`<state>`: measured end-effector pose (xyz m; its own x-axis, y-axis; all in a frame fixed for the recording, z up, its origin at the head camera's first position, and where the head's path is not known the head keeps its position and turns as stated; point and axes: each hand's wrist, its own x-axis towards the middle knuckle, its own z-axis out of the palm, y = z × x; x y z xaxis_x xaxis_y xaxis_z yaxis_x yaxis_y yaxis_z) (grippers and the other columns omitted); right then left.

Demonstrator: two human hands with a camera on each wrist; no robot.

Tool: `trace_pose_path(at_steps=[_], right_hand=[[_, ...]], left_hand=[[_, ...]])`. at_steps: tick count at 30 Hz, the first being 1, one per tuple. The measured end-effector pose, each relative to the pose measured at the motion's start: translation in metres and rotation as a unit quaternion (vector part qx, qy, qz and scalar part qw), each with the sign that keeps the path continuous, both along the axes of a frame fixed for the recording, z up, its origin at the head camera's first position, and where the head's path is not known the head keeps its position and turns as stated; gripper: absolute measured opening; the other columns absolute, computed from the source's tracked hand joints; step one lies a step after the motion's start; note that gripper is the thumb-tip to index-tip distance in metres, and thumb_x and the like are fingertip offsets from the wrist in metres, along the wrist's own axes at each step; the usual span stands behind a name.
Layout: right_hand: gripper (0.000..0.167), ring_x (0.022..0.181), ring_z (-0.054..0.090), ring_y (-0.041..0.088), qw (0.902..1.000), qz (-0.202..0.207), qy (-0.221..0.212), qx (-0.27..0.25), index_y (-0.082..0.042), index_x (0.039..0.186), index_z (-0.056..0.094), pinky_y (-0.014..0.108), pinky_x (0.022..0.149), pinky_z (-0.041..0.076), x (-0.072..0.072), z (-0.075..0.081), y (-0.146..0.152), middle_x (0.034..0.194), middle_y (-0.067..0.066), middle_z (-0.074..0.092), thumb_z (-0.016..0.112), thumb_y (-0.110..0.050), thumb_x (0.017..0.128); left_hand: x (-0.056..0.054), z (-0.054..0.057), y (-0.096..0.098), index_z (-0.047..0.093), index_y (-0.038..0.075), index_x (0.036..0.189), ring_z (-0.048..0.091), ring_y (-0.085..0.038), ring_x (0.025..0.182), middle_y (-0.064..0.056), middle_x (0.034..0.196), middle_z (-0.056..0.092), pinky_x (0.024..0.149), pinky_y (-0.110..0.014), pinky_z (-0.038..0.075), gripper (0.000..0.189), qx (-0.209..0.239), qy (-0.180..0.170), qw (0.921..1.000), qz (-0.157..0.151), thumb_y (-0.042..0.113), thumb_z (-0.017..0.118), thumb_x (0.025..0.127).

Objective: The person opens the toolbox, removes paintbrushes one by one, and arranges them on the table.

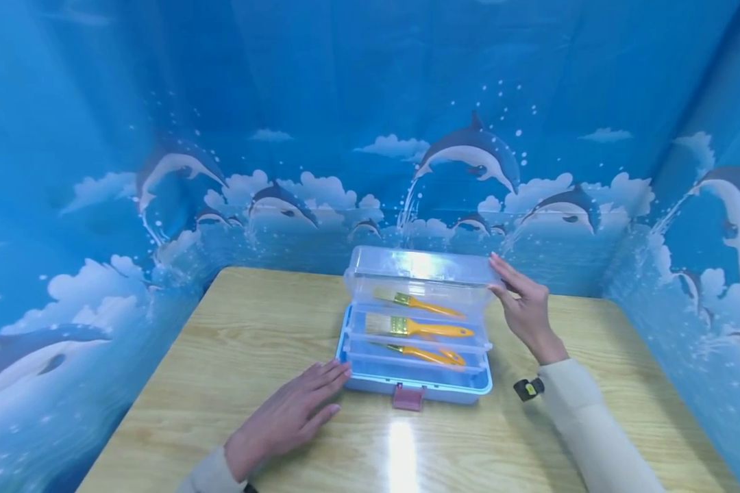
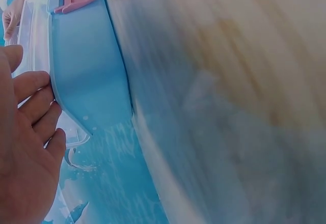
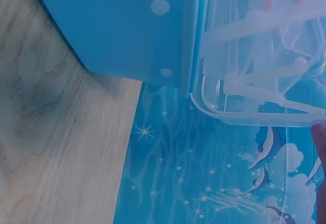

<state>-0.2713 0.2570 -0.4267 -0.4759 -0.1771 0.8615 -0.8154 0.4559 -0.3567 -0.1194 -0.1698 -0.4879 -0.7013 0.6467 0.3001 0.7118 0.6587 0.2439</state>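
A blue toolbox with a clear lid raised stands on the table, its pink latch hanging at the front. Three paintbrushes with yellow handles lie in its clear tiered trays: a top brush, a wide middle brush and a lower brush. My right hand pinches the lid's right edge between thumb and fingers; only a sliver of it shows in the right wrist view. My left hand, fingers extended, rests its fingertips against the box's front left corner.
The wood-grain table runs back to a blue curtain printed with dolphins, which also closes in both sides. A black band with a small yellow-green patch is at the right wrist.
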Motion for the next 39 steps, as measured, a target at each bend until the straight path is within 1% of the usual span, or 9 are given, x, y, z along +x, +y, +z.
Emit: trace_pose_path(at_steps=[7,11,14,17,22,26,32,36,39], right_hand=[[0.048,0.11,0.063,-0.01,0.9998,-0.016,0.007,-0.011,0.004,0.127,0.068,0.001,0.078,0.05,-0.012,0.0,-0.002,0.131,0.022,0.066,0.063,-0.033,0.097],[0.039,0.063,0.051,-0.015,0.9996,-0.024,0.004,-0.017,0.01,0.124,0.067,0.006,0.052,0.037,-0.009,0.007,-0.01,0.127,0.028,0.065,0.063,-0.019,0.1],[0.033,0.046,0.043,0.003,0.9994,-0.022,-0.002,-0.027,0.014,0.122,0.066,0.016,0.044,0.028,-0.004,0.015,-0.017,0.125,0.032,0.065,0.062,-0.009,0.1],[0.029,0.045,0.043,0.011,0.9991,-0.022,-0.012,-0.035,0.015,0.123,0.065,0.019,0.044,0.028,-0.002,0.018,-0.02,0.124,0.033,0.064,0.061,-0.004,0.101],[0.029,0.047,0.026,-0.003,0.9983,-0.021,-0.028,-0.046,0.015,0.127,0.063,0.02,0.046,0.024,-0.006,0.017,-0.023,0.126,0.033,0.063,0.056,0.01,0.098],[0.032,0.052,0.044,-0.001,0.9969,-0.021,-0.048,-0.058,0.014,0.129,0.061,0.02,0.046,0.024,-0.008,0.015,-0.024,0.127,0.033,0.063,0.052,0.014,0.098],[0.033,0.056,0.043,-0.002,0.9929,-0.02,-0.097,-0.066,0.01,0.134,0.06,0.019,0.046,0.025,-0.009,0.014,-0.023,0.104,0.035,0.069,0.048,0.01,0.102],[0.034,0.051,0.033,0.001,0.9894,-0.024,-0.125,-0.069,0.009,0.135,0.059,0.02,0.045,0.026,-0.01,0.016,-0.022,0.078,0.032,0.06,0.046,0.006,0.104],[0.034,0.05,0.033,0.002,0.9872,-0.028,-0.145,-0.061,0.009,0.137,0.057,0.02,0.044,0.028,-0.01,0.017,-0.02,0.073,0.031,0.056,0.045,0.005,0.105]], left_hand=[[0.002,0.002,0.001,0.041,0.01,0.155,0.033,-0.021,0.151,-0.005,0.162,0.039,0.122,-0.047,0.03,0.054,0.002,-0.018,0.9998,0.004,0.034,0.05,0.107],[0.003,0.002,0.001,0.04,0.011,0.156,0.032,-0.02,0.152,-0.003,0.163,0.037,0.123,-0.045,0.029,0.055,0.002,-0.027,0.9996,0.006,0.034,0.05,0.107],[0.003,0.003,0.0,0.038,0.013,0.156,0.031,-0.019,0.152,-0.001,0.164,0.034,0.124,-0.043,0.027,0.055,0.0,-0.036,0.9993,0.009,0.035,0.049,0.107],[0.003,0.002,-0.001,0.039,0.013,0.156,0.031,-0.019,0.152,0.0,0.164,0.034,0.124,-0.043,0.027,0.055,0.002,-0.036,0.9993,0.009,0.035,0.05,0.107],[0.003,0.001,-0.002,0.039,0.013,0.157,0.03,-0.019,0.153,-0.001,0.164,0.035,0.124,-0.044,0.028,0.055,-0.002,-0.03,0.9995,0.007,0.036,0.05,0.107],[0.003,0.001,-0.002,0.038,0.013,0.157,0.029,-0.019,0.153,-0.002,0.165,0.034,0.124,-0.042,0.027,0.055,-0.012,-0.021,0.9997,0.003,0.036,0.047,0.108],[0.004,0.0,-0.004,0.038,0.012,0.157,0.03,-0.02,0.153,-0.002,0.165,0.033,0.124,-0.043,0.027,0.054,-0.019,-0.009,0.9998,-0.002,0.032,0.047,0.109],[0.004,0.001,-0.003,0.034,0.013,0.159,0.026,-0.019,0.154,0.001,0.167,0.027,0.126,-0.043,0.024,0.056,-0.032,-0.026,0.9992,0.002,0.031,0.048,0.108],[0.004,0.0,-0.002,0.029,0.015,0.161,0.021,-0.017,0.155,0.004,0.169,0.021,0.127,-0.043,0.021,0.059,-0.052,-0.044,0.9977,0.009,0.034,0.048,0.108]])
